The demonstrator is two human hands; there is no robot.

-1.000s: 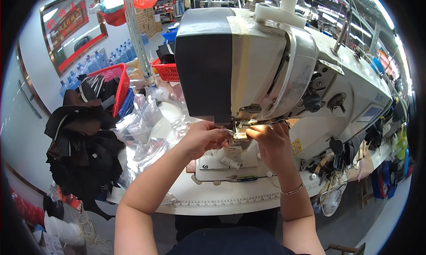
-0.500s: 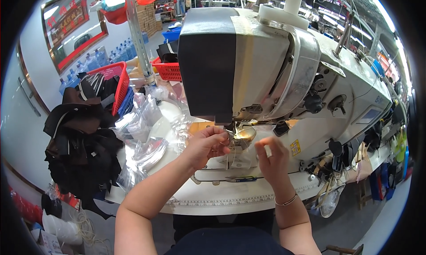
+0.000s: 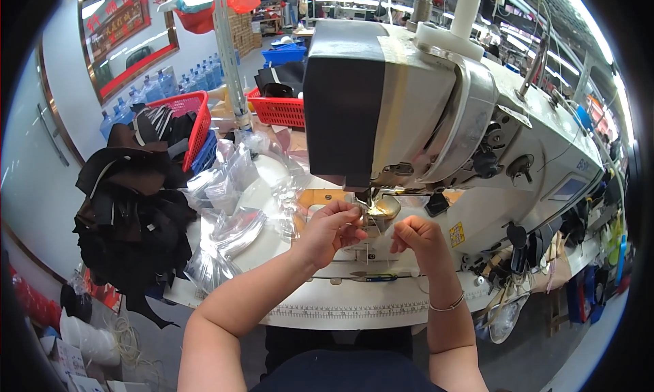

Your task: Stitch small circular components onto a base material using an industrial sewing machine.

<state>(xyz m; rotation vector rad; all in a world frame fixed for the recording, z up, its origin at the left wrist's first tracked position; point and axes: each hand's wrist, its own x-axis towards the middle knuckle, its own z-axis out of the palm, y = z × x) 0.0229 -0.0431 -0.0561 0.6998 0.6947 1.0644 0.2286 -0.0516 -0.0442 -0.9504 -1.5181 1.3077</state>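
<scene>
The top is dark navy, the trousers black; a thin, shiny bracelet rings the right wrist; both forearms are bare.

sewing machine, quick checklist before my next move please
1. Left hand clear of the sewing machine's needle area: not ok, fingertips close beside it.
2. Right hand clear of it: ok, off to the right and nearer the body.
3. Threading: cannot tell, too fine to make out.
4. Clear plastic bags away from the needle area: ok, heaped to its left.
5. Snips-like tool out from under both hands: ok, on the table.
</scene>
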